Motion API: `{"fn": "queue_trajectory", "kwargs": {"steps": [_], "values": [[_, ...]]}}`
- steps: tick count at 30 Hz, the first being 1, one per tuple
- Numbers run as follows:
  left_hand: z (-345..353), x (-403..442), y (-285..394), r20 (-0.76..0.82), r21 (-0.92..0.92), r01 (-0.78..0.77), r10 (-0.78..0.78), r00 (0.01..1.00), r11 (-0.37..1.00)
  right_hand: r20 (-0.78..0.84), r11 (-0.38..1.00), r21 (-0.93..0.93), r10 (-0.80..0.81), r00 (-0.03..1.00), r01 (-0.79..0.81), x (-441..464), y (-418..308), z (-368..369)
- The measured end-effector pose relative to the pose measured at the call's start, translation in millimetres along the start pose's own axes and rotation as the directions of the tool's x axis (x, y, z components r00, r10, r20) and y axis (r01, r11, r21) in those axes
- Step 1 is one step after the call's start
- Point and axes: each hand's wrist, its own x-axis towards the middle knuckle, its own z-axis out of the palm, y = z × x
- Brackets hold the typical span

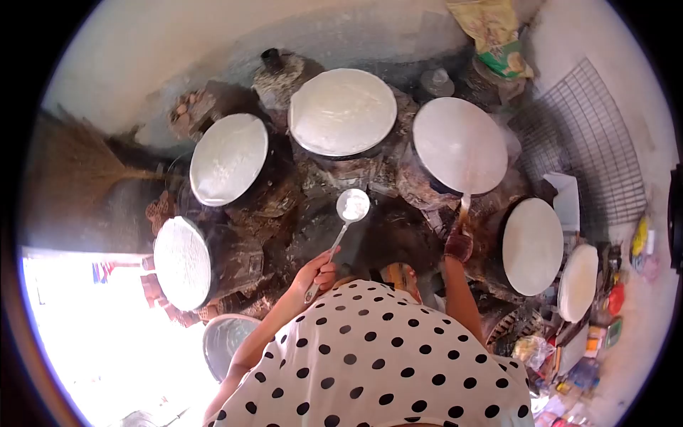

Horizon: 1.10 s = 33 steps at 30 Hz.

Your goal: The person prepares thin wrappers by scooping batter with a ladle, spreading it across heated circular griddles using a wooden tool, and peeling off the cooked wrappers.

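Observation:
My left hand (317, 273) is closed around the long handle of a metal ladle (353, 206); some white stuff sits in its round bowl. My right hand (459, 244), in a dark glove, grips a narrow flat spatula (465, 205) that points up at the near edge of a pan. Over that pan lies a round, pale sheet (460, 146), slightly streaked near the spatula. Whether the spatula's tip touches the sheet, I cannot tell. To its left, a wide white round (343, 112) covers another pan, with a rough rim on its left side.
More white-topped pans stand in an arc: one upper left (229, 159), one lower left (183, 263), one right (532, 246). A pale disc (578, 283) leans beyond. A metal basin (229, 341) is at lower left, a wire rack (587, 142) by the right wall.

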Motion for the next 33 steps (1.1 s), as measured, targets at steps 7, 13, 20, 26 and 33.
{"fn": "queue_trajectory", "kwargs": {"steps": [7,13,20,26,33], "values": [[-68.0,-49.6,11.8,0.079,-0.436,-0.026,0.067,0.995,0.900,-0.007,0.893,0.437,0.122,0.993,-0.106,40.7,-91.3,-69.3],[-39.8,-95.1,17.4,-0.032,0.252,-0.596,0.622,0.782,0.763,-0.328,0.610,0.669,-0.269,0.906,0.424,81.1,-182.1,-12.7],[-9.8,-55.2,69.4,-0.077,-0.384,-0.539,0.556,0.828,0.750,0.065,0.692,0.689,-0.357,0.932,0.217,169.0,-349.0,-74.4],[26.8,-49.0,82.7,-0.369,0.304,-0.652,0.717,0.591,0.694,0.052,0.844,0.303,-0.477,0.877,0.442,344.0,-475.6,-55.4],[33.6,-10.0,105.2,-0.466,-0.158,-0.720,0.592,0.658,0.676,0.104,0.486,0.188,-0.874,0.475,0.853,357.8,-603.2,-43.0]]}}
